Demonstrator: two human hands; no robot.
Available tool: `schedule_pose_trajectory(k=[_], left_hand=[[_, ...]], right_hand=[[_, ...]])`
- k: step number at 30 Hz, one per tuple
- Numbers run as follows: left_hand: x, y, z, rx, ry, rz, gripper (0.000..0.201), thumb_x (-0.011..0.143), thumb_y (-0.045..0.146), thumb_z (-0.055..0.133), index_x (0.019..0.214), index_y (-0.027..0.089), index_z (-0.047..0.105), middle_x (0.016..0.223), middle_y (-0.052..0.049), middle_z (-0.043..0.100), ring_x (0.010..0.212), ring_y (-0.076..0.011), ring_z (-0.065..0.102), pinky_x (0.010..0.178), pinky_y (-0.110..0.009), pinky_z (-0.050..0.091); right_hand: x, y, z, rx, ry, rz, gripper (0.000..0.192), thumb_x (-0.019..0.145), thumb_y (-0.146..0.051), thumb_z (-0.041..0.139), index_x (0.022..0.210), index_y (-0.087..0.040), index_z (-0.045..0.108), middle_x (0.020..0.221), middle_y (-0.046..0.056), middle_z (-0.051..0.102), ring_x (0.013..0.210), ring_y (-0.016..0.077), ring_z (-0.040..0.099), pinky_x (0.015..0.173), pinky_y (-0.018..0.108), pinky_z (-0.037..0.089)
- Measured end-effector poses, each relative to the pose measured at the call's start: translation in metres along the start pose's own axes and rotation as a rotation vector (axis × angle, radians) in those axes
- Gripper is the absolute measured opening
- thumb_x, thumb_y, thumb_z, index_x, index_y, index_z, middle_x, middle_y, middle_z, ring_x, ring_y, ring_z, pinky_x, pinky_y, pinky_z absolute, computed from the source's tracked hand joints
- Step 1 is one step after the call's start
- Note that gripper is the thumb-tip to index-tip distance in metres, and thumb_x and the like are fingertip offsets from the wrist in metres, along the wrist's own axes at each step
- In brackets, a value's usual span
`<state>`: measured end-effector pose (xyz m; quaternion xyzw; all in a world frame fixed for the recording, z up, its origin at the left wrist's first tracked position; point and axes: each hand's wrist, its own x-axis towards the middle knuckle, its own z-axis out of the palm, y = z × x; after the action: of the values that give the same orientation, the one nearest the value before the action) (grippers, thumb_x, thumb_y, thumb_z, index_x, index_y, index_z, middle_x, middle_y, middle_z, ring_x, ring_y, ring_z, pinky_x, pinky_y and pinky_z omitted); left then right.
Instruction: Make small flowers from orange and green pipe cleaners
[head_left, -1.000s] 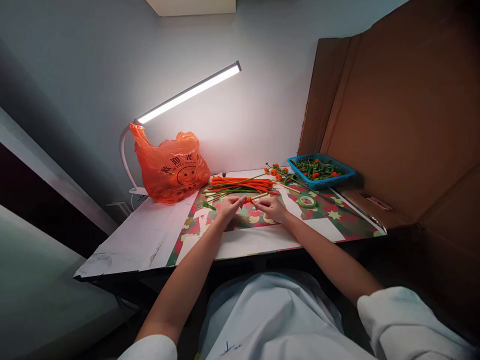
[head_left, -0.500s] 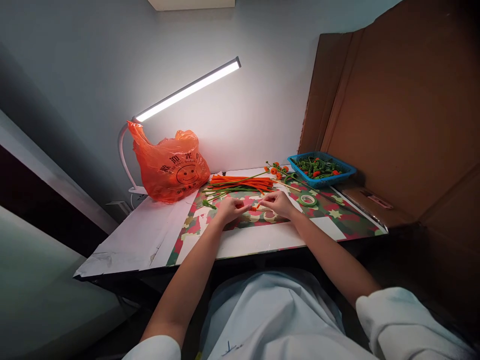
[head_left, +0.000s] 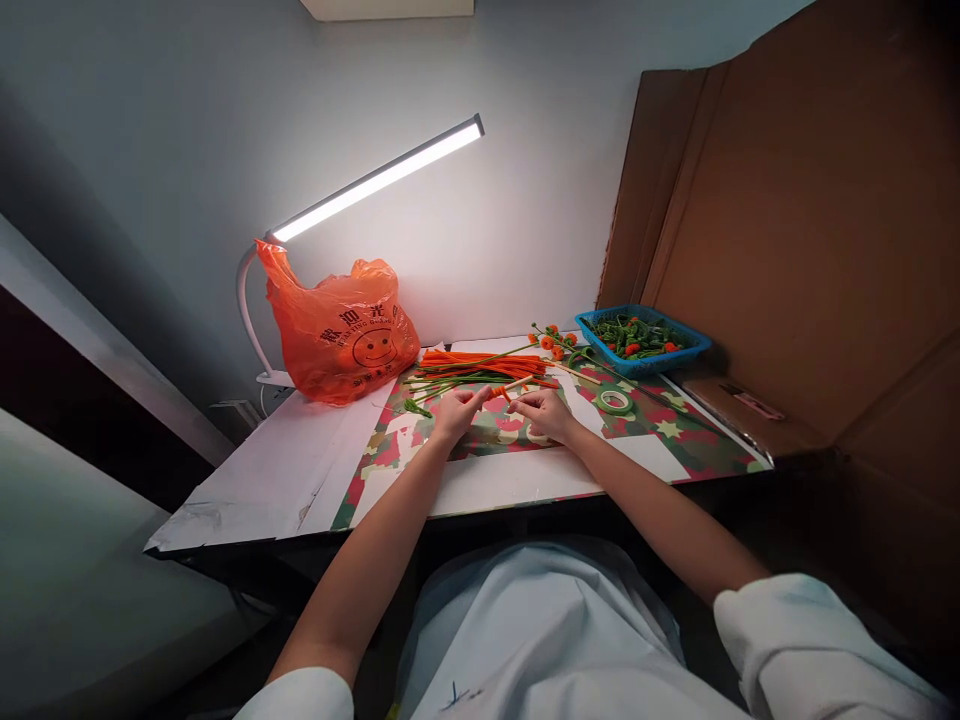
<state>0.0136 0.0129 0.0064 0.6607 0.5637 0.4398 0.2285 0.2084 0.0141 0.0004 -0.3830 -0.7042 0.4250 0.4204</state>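
My left hand point(head_left: 455, 411) and my right hand point(head_left: 546, 411) meet over the patterned mat point(head_left: 675, 432) on the table. Between their fingertips they pinch a thin stick with an orange pipe cleaner point(head_left: 508, 390) wound on it. Just behind the hands lies a pile of orange and green pipe cleaners point(head_left: 480, 368). A roll of green tape point(head_left: 615, 402) sits to the right of my right hand.
An orange plastic bag point(head_left: 341, 335) stands at the back left under a lit desk lamp point(head_left: 375, 183). A blue basket point(head_left: 642, 339) of green and orange pieces sits back right, finished orange-bud stems point(head_left: 555, 342) beside it. Brown cardboard point(head_left: 795, 220) walls the right side.
Both hands kept working the orange piece on the stick; my right hand lifted a little and came back down, and the stick now tilts up toward the pile.
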Motion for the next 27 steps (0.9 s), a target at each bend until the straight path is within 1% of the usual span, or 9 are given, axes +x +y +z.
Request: schedule_pose_trajectory(k=[2,4,8,12,14,17,19,23,27], left_hand=[[0.000,0.001,0.000,-0.054,-0.027,0.039,0.056,0.073,0.068,0.048,0.048,0.018,0.043,0.046,0.004,0.029,0.048,-0.0099,0.029,0.051,-0.026,0.023],[-0.001,0.003,-0.001,-0.071,-0.067,0.080,0.056,0.074,0.067,0.049,0.047,0.018,0.041,0.046,0.004,0.027,0.048,-0.0094,0.028,0.051,-0.025,0.022],[-0.004,0.004,-0.003,-0.025,-0.174,0.154,0.056,0.075,0.064,0.050,0.046,0.018,0.037,0.048,0.004,0.027,0.049,-0.0088,0.027,0.050,-0.025,0.020],[-0.006,0.003,-0.003,0.119,-0.272,0.206,0.054,0.075,0.061,0.053,0.048,0.018,0.037,0.050,0.004,0.029,0.051,-0.0091,0.026,0.051,-0.025,0.019],[-0.006,0.003,-0.002,0.236,-0.224,0.195,0.053,0.075,0.060,0.054,0.047,0.018,0.039,0.049,0.003,0.032,0.051,-0.0100,0.027,0.051,-0.026,0.018],[-0.005,0.003,0.000,0.393,0.014,0.116,0.052,0.076,0.059,0.054,0.047,0.018,0.041,0.048,0.000,0.040,0.052,-0.0123,0.031,0.051,-0.028,0.016],[-0.005,0.003,0.001,0.433,0.120,0.081,0.051,0.076,0.059,0.054,0.046,0.019,0.043,0.049,-0.002,0.044,0.053,-0.0138,0.034,0.052,-0.029,0.016],[-0.004,0.001,0.003,0.351,0.158,0.040,0.054,0.075,0.062,0.053,0.045,0.019,0.041,0.047,-0.001,0.041,0.051,-0.0136,0.035,0.053,-0.028,0.019],[-0.002,0.000,0.001,0.097,0.109,-0.017,0.056,0.074,0.067,0.048,0.047,0.019,0.042,0.045,0.001,0.036,0.050,-0.0123,0.035,0.053,-0.027,0.025]], right_hand=[[0.002,-0.001,-0.003,0.052,-0.052,0.067,0.043,0.070,-0.059,0.062,0.064,-0.016,0.066,0.044,-0.005,0.036,0.039,0.0074,0.030,0.040,0.024,0.027],[0.004,-0.002,-0.006,0.065,-0.041,0.078,0.046,0.067,-0.061,0.063,0.057,-0.016,0.061,0.043,-0.006,0.034,0.041,0.0069,0.030,0.042,0.024,0.026],[0.005,-0.004,-0.016,0.029,0.026,0.032,0.047,0.061,-0.060,0.069,0.055,-0.015,0.060,0.050,-0.003,0.044,0.048,0.0072,0.033,0.046,0.023,0.025],[0.005,-0.002,-0.025,-0.001,0.012,0.039,0.046,0.061,-0.060,0.069,0.055,-0.015,0.061,0.053,0.000,0.051,0.049,0.0086,0.037,0.048,0.024,0.027],[0.005,0.000,-0.026,-0.030,0.018,0.006,0.046,0.062,-0.059,0.068,0.055,-0.015,0.061,0.054,0.001,0.053,0.051,0.0098,0.040,0.049,0.024,0.030],[0.005,0.001,-0.023,-0.086,0.103,-0.072,0.044,0.069,-0.058,0.063,0.055,-0.016,0.061,0.053,0.000,0.051,0.054,0.0115,0.044,0.053,0.025,0.034],[0.003,0.002,-0.016,-0.118,0.103,-0.104,0.043,0.072,-0.056,0.060,0.056,-0.016,0.060,0.053,0.000,0.050,0.053,0.0115,0.044,0.052,0.025,0.034],[-0.002,0.003,-0.003,-0.089,-0.064,-0.096,0.040,0.074,-0.055,0.058,0.059,-0.017,0.057,0.049,-0.004,0.039,0.044,0.0083,0.034,0.044,0.024,0.028],[-0.001,0.002,-0.003,-0.019,-0.103,-0.020,0.042,0.071,-0.059,0.062,0.063,-0.017,0.059,0.050,-0.005,0.038,0.041,0.0067,0.031,0.039,0.023,0.026]])
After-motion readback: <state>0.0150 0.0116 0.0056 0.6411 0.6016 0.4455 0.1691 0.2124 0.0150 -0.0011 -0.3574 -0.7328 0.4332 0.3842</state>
